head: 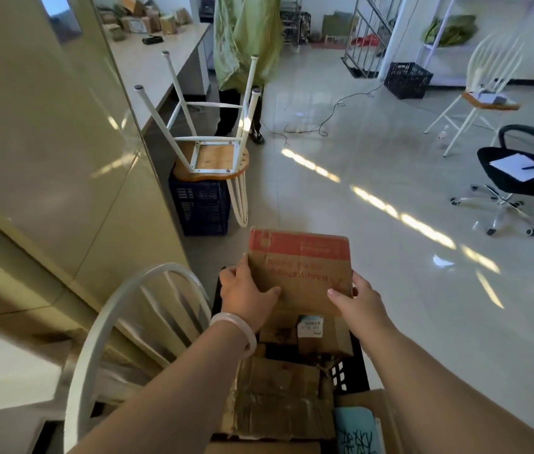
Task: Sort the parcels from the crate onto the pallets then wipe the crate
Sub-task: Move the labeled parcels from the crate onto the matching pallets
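As left hand (246,293), right hand (361,301) flank it, parcel (301,268) seems raised.

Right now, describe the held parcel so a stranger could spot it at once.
Start at the black crate, bottom centre. Above its far end, the left hand and right hand grip a cardboard box. Only it has a red band.

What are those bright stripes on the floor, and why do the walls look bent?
Head view: the stripes are light glaring off the glossy floor, probably sunlight; the wide-angle lens bows the straight edges of the beige panel; the parcel gripped by left hand and right hand is sharp, while the crate under it lies in shadow.
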